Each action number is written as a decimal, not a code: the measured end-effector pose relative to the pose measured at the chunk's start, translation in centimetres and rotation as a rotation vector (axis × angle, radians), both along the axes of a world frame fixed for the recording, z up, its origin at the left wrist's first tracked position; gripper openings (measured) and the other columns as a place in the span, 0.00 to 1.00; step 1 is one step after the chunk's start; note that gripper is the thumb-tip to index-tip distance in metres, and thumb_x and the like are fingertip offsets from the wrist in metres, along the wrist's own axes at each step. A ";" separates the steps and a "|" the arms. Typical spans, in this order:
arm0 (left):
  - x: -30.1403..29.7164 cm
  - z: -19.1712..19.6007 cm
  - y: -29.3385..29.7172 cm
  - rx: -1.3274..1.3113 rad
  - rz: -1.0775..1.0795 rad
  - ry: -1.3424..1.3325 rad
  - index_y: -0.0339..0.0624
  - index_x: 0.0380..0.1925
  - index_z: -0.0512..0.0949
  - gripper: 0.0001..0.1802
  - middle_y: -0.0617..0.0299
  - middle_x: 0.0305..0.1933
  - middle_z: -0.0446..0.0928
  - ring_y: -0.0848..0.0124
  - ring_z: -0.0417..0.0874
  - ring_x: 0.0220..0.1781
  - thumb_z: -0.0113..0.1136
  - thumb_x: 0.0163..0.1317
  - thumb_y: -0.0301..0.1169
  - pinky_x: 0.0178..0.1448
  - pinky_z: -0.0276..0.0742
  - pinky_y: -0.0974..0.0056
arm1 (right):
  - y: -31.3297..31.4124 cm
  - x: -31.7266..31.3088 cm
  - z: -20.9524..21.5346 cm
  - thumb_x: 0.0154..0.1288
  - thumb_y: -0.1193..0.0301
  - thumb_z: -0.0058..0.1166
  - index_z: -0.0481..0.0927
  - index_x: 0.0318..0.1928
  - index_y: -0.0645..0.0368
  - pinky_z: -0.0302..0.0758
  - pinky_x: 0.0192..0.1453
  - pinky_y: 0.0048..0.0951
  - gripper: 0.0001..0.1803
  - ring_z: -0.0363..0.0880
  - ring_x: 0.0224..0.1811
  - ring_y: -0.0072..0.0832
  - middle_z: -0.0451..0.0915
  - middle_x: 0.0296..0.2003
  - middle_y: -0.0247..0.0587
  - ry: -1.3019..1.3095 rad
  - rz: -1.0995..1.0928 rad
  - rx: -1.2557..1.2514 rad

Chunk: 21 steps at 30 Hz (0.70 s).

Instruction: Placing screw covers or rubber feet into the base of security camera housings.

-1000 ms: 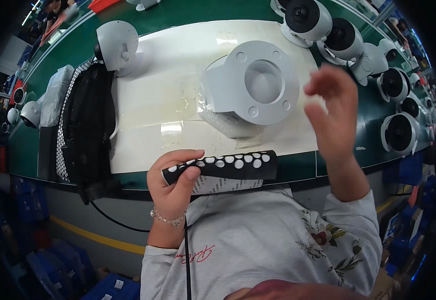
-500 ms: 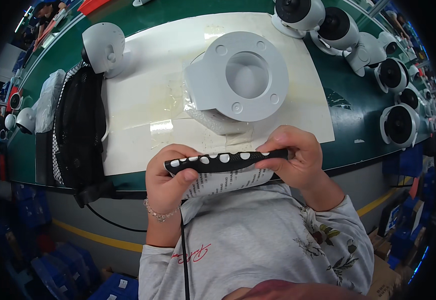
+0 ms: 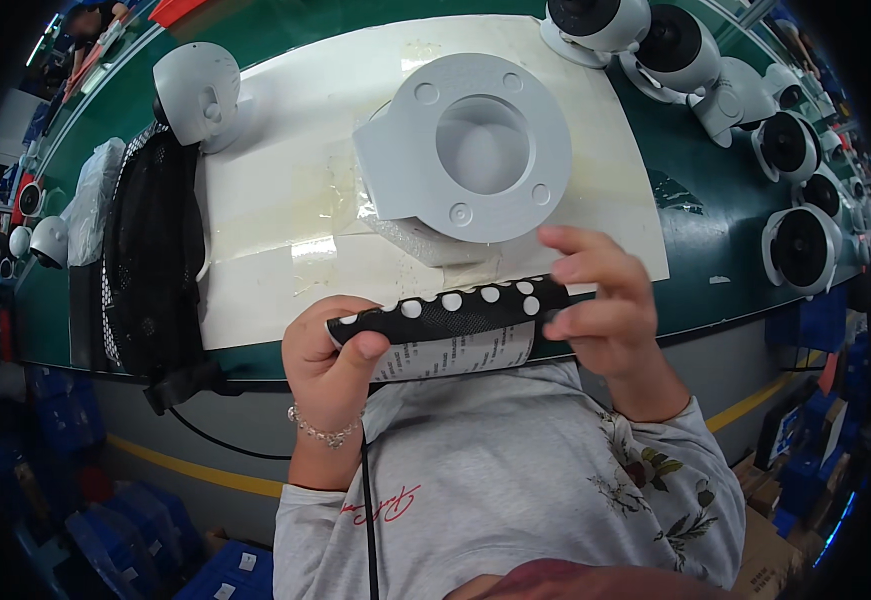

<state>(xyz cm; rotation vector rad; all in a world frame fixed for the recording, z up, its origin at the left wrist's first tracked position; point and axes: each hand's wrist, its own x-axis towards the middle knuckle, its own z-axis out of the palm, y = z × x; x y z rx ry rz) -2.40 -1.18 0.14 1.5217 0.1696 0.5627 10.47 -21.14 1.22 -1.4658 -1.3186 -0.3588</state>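
A black mesh sheet (image 3: 466,313) with white round spots and white printed backing paper (image 3: 456,355) is held level in front of my body. My left hand (image 3: 331,345) is closed on its left end, the thumb on the near side. My right hand (image 3: 606,300) is at the right end with fingers spread apart; whether its thumb touches the sheet I cannot tell. Beyond the hands stands a light grey ring-shaped fixture (image 3: 411,150) with a round central opening, bubble wrap (image 3: 401,235) under it.
A white board (image 3: 276,220) covers the middle of the green table (image 3: 701,225). A stack of black mesh pieces (image 3: 156,240) lies left, beside a plastic-wrapped packet (image 3: 96,200). One white camera (image 3: 198,95) stands behind it. Several round cameras (image 3: 799,250) line the right side.
My right hand has let go of the sheet's right end and spread its fingers. The sheet has tilted, showing more of its spotted face. My left hand keeps its hold.
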 end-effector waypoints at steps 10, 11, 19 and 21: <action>0.2 0.8 -0.8 0.147 -0.010 -0.052 0.33 0.18 0.75 0.14 0.59 0.24 0.76 0.75 0.73 0.22 0.65 0.47 0.33 0.26 0.66 0.73 | 0.7 -1.1 1.1 0.43 0.75 0.64 0.64 0.48 0.52 0.71 0.36 0.31 0.30 0.76 0.38 0.38 0.75 0.36 0.41 0.087 0.086 -0.206; 0.2 0.7 -0.6 0.142 -0.025 -0.031 0.32 0.18 0.75 0.14 0.58 0.25 0.76 0.75 0.73 0.22 0.65 0.46 0.33 0.25 0.65 0.73 | 0.9 -1.1 1.1 0.43 0.77 0.64 0.64 0.48 0.53 0.71 0.35 0.29 0.30 0.76 0.36 0.36 0.75 0.35 0.41 0.124 0.092 -0.192; 0.4 0.5 -0.7 0.062 -0.084 0.035 0.32 0.17 0.74 0.13 0.59 0.24 0.76 0.76 0.72 0.22 0.65 0.47 0.31 0.25 0.65 0.74 | 1.0 -1.8 -0.5 0.41 0.83 0.61 0.70 0.43 0.57 0.71 0.33 0.28 0.25 0.75 0.31 0.33 0.76 0.34 0.37 0.283 0.031 -0.055; 0.3 0.5 -0.7 0.002 -0.078 0.068 0.32 0.17 0.75 0.13 0.60 0.23 0.75 0.76 0.71 0.22 0.65 0.48 0.31 0.25 0.65 0.74 | 0.9 -1.5 -0.7 0.40 0.84 0.60 0.70 0.43 0.57 0.71 0.34 0.31 0.25 0.76 0.33 0.34 0.75 0.32 0.36 0.254 0.089 -0.043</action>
